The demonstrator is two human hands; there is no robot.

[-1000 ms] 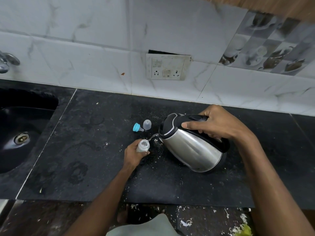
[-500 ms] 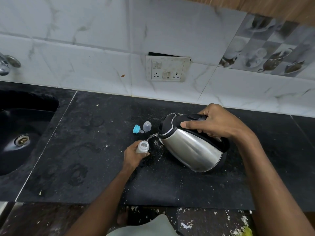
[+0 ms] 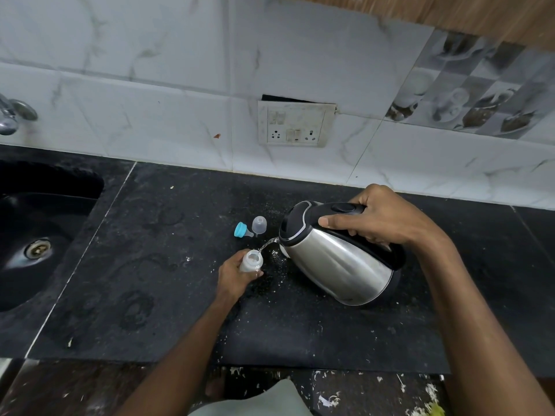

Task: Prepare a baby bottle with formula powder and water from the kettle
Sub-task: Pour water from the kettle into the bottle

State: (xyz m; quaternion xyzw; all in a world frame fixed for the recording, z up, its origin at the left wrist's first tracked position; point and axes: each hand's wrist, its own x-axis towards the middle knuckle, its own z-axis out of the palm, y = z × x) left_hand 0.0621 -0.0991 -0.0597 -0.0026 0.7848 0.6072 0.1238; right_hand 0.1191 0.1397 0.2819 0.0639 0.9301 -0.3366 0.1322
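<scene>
Water [image 3: 268, 244] streams from the tilted kettle [image 3: 339, 259], gripped at its handle by your right hand [image 3: 381, 219], into the open bottle [image 3: 251, 260] your left hand [image 3: 234, 276] clasps on the counter [image 3: 168, 295]; its whitish contents are possibly formula. Teat ring [image 3: 241, 230] and clear cap [image 3: 259, 225] lie just behind.

The kettle [image 3: 336, 267] has a shiny brushed-metal body with a glossy black plastic lid and handle. The bottle [image 3: 250, 261] looks like cloudy translucent plastic. The counter [image 3: 150, 265] is dark, matt, speckled stone. The wall tiles [image 3: 150, 115] are smooth, glossy white marble-look, below a wood-grain strip [image 3: 450, 16].
</scene>
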